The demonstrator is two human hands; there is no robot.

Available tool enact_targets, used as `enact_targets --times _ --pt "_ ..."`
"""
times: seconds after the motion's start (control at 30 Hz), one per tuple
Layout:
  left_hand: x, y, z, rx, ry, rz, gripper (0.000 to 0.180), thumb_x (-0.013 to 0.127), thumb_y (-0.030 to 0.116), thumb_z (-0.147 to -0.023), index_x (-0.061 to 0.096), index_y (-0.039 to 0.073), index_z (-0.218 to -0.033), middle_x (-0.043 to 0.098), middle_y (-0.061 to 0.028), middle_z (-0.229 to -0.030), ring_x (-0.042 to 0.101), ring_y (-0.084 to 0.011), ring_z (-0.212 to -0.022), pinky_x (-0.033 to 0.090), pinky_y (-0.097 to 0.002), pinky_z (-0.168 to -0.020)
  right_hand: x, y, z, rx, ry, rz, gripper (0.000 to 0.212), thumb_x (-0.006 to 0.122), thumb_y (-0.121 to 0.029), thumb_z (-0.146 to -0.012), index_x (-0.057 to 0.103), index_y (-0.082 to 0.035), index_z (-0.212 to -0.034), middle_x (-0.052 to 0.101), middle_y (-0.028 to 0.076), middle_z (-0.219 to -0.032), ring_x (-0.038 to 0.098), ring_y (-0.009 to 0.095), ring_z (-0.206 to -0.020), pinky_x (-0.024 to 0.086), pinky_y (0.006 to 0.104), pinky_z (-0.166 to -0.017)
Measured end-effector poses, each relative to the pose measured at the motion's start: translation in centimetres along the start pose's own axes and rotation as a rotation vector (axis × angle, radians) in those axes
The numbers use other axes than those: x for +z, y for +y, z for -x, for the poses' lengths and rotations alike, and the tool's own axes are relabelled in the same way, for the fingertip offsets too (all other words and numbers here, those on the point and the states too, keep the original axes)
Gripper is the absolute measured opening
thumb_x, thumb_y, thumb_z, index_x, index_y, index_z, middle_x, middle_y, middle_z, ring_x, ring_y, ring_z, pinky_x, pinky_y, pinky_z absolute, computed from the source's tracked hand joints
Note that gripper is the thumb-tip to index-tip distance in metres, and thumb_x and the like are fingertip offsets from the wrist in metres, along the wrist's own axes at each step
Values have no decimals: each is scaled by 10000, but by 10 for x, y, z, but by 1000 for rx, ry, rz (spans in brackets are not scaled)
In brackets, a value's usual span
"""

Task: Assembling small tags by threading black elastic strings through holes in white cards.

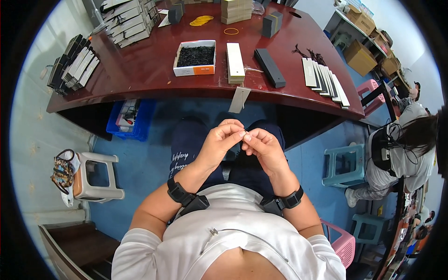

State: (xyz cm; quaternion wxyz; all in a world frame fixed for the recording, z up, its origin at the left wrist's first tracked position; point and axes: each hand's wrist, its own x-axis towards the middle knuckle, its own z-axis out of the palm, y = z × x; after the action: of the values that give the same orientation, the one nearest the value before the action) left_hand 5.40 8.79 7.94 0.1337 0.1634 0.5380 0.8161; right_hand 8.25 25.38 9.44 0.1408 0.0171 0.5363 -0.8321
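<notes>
Above my lap, my left hand [220, 141] and my right hand [262, 145] meet with thumbs and fingertips pinched together. Whatever lies between the fingertips is too small to make out. Just beyond them, a grey card tag [239, 100] with a small hole tilts over the table's front edge; I cannot tell what keeps it there. Behind it stands a stack of pale tags [235, 58], with a stack of dark tags [269, 68] to its right. An open white and orange box [187, 71] to the left holds many thin black strings.
On the dark red table [140, 74], fanned tags with black strings [324, 83] lie right; bundled tags [81, 65] stand left. Yellow rubber bands [201, 20] lie farther back. A blue crate [127, 135] sits underneath. Stools [344, 164] flank me, and a person [401, 144] sits at right.
</notes>
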Motion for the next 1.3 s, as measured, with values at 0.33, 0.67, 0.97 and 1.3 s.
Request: enact_targets --times 0.33,0.67,0.97,1.3 --pt "-2 4 -5 -33 -74 -146 88 591 68 -887 646 2 -905 482 -34 -1114 522 -104 -952 419 -245 -851 3 1 -5 -298 53 58 134 658 -83 -848 688 -23 -964 645 36 -960 511 86 -751 413 224 -704" --pt "-40 37 6 -92 -473 -1011 156 673 93 -799 697 52 -948 618 -36 -886 577 -127 -776 472 -259 -728 -23 -22 1 -251 -17 -187 117 584 -108 -911 615 -29 -992 661 88 -868 576 86 -672 473 210 -646" --pt "1 53 -12 155 -307 -486 150 658 51 -819 690 38 -964 613 -33 -826 572 -122 -746 451 -259 -676 -2 -34 7 -130 -239 28 555 624 -128 -886 377 4 -1365 632 66 -738 602 123 -700 489 238 -656" --pt "-1 52 -6 222 -370 -556 66 666 85 -797 656 27 -826 612 -45 -757 563 -139 -673 446 -261 -608 -6 -26 9 44 -371 -75 625 648 -199 -878 347 0 -1387 606 26 -734 578 112 -695 466 234 -647"
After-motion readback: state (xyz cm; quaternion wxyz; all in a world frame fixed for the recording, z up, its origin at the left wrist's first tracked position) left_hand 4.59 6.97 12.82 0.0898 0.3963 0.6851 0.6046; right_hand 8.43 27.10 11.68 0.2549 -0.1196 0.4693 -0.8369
